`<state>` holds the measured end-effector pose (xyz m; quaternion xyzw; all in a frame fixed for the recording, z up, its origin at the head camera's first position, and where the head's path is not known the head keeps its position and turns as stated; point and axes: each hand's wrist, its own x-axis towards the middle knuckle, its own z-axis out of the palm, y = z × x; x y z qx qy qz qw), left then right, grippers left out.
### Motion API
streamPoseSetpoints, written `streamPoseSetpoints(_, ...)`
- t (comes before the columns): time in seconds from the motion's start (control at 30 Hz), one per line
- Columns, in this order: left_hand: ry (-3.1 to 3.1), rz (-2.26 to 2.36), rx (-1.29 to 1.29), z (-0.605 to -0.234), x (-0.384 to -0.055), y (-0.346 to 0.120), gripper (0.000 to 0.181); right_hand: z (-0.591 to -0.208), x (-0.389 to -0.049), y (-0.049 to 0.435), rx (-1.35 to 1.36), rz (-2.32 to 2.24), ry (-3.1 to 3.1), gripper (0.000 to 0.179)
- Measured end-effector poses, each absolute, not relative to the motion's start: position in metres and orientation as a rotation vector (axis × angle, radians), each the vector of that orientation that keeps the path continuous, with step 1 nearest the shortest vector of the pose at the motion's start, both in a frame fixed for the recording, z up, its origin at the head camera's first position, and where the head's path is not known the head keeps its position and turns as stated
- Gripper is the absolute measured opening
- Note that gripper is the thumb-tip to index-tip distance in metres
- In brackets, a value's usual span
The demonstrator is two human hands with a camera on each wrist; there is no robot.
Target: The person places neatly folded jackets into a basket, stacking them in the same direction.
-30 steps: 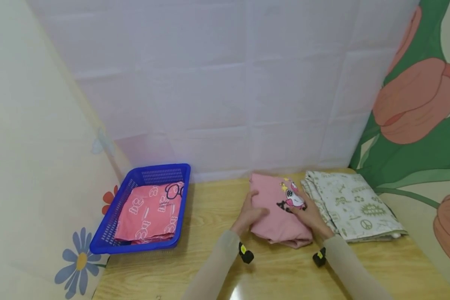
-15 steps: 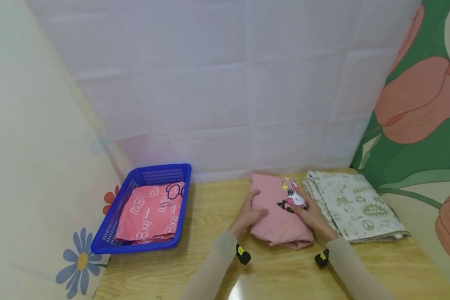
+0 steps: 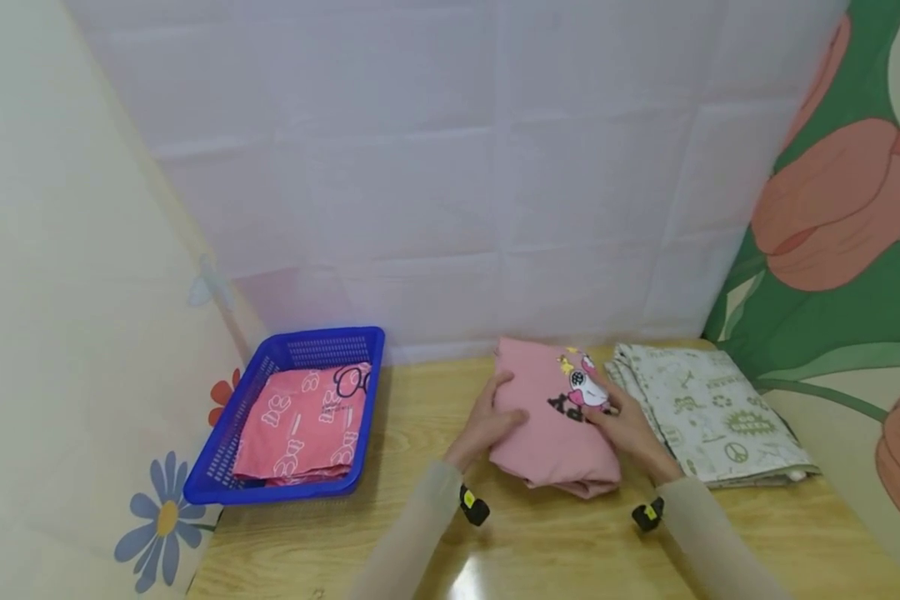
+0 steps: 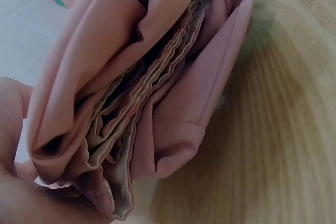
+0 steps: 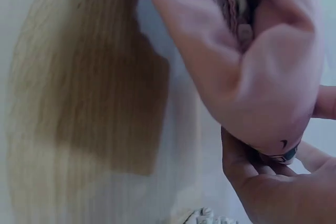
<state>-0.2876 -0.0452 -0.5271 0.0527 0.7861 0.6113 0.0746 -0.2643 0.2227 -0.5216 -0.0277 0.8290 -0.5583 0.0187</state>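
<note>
A folded pink cloth (image 3: pixel 543 425) with a cartoon print is held between both hands, just above the wooden table. My left hand (image 3: pixel 489 425) grips its left edge, thumb on top and fingers round the side. On the opposite edge, beside the print, my right hand (image 3: pixel 630 425) grips it with the thumb on top. Layered folds of the pink cloth (image 4: pixel 184 93) face the left wrist camera. In the right wrist view, the fingers (image 5: pixel 241 166) curl under the rounded end of the cloth.
To the left stands a blue plastic basket (image 3: pixel 195 492) with a folded red-pink patterned cloth (image 3: pixel 300 425) inside. A folded white cloth with green print (image 3: pixel 720 417) lies close to the right hand. A white sheet (image 3: pixel 450 200) hangs behind the table (image 3: pixel 540 542).
The pink cloth has risen slightly from the table and shifted a little to the left with both hands. The basket and the white printed cloth stay in place.
</note>
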Motion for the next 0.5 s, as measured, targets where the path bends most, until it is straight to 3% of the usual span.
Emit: streamPoseSetpoints(0.5,2.519,1.704,0.275,-0.499,-0.277,-0.078,0.082,-0.501,-0.262,0.199,-0.296,-1.745,2.644,0.070)
